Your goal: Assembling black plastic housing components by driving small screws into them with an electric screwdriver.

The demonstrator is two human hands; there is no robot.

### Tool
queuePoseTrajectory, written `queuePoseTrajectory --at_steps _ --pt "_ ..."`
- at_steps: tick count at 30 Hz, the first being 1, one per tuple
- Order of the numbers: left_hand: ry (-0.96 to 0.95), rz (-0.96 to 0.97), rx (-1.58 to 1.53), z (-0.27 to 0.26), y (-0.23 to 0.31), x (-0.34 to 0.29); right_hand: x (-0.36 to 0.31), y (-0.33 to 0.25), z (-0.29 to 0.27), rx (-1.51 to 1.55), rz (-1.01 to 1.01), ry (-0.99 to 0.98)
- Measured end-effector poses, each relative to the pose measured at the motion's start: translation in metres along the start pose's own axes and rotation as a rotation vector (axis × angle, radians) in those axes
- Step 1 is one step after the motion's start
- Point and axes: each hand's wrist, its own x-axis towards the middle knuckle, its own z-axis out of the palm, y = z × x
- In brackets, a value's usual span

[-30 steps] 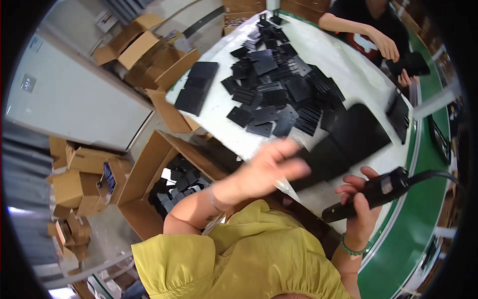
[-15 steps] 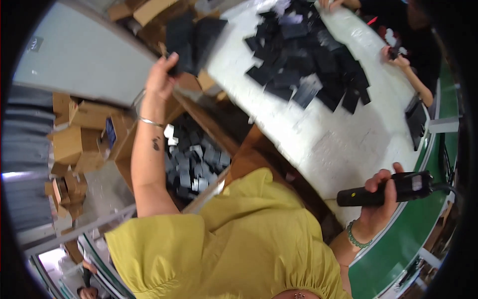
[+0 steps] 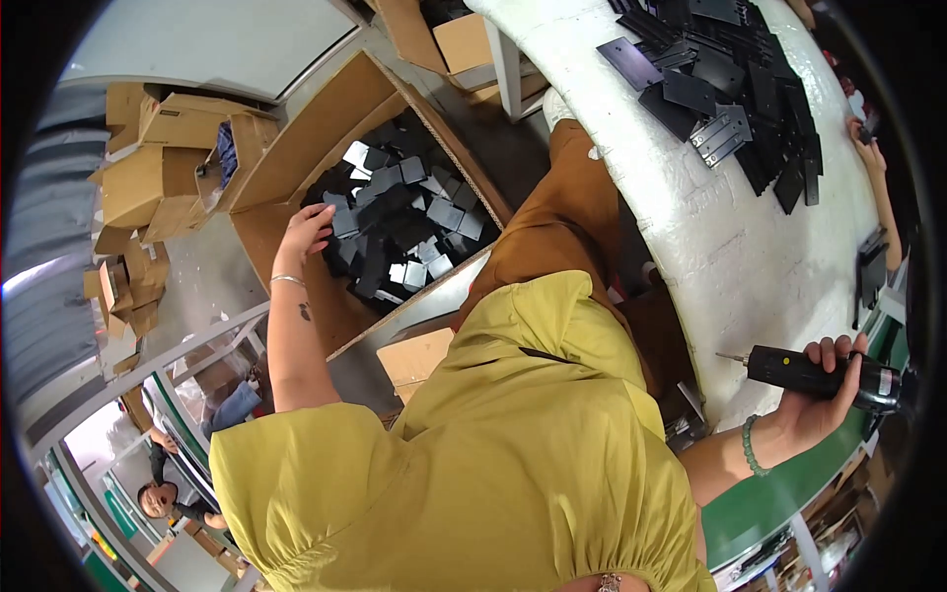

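My left hand (image 3: 308, 229) reaches over the near-left side of an open cardboard box (image 3: 266, 242). Its fingers look apart, with a dark flat plate (image 3: 342, 216) just beyond their tips. Many black and grey plates (image 3: 395, 187) lie loosely heaped in the box. On the right, my right hand (image 3: 824, 405) grips a black electric screwdriver (image 3: 794, 373), its thin bit pointing left over the white table (image 3: 710, 266). A pile of black metal plates (image 3: 725, 74) covers the far part of the table. Among them lies a lighter plate with holes (image 3: 721, 135).
Empty-looking cardboard boxes (image 3: 158, 192) stand on the floor at left. A co-worker's hand (image 3: 868, 148) shows at the table's far right edge, near dark pieces (image 3: 870, 264). A green surface (image 3: 779, 503) runs along the lower right. Another person (image 3: 163, 493) is at lower left.
My left hand has come down from the table's edge, where it held black plates, to the cardboard box. My view has shifted. The screwdriver's bit now shows clearly.
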Motion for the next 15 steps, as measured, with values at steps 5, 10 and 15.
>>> queuePoseTrajectory --at_steps 5,10,15 --pt "-0.004 0.473 -0.069 0.044 0.062 0.002 -0.007 -0.001 0.013 0.082 0.054 -0.119" --pt "0.323 1.073 -0.066 0.092 0.206 -0.091 0.0 -0.015 0.006 0.015 -0.067 -0.148" --pt "0.092 1.616 -0.026 0.152 0.262 -0.197 -0.009 -0.012 0.034 -0.212 -0.279 0.23"
